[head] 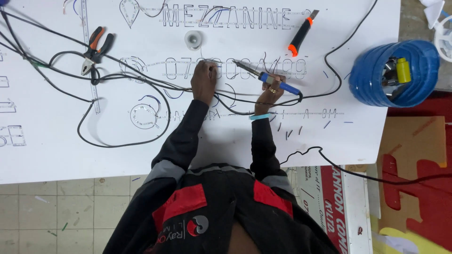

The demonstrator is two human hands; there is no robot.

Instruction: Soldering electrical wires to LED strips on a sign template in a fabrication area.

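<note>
Soldering here goes best with the iron (275, 82) gripped low in the right hand (270, 91), its tip laid flat at the lettering on the white board (56, 150). The left hand (204, 80) presses down with curled fingertips beside that joint, clear of the black cable (117, 143).

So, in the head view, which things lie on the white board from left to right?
Pliers with orange and black handles → small white round spool → left hand pressing on the board → right hand holding a blue-handled soldering iron → orange and black utility knife → blue coiled hose past the board's right edge.
</note>
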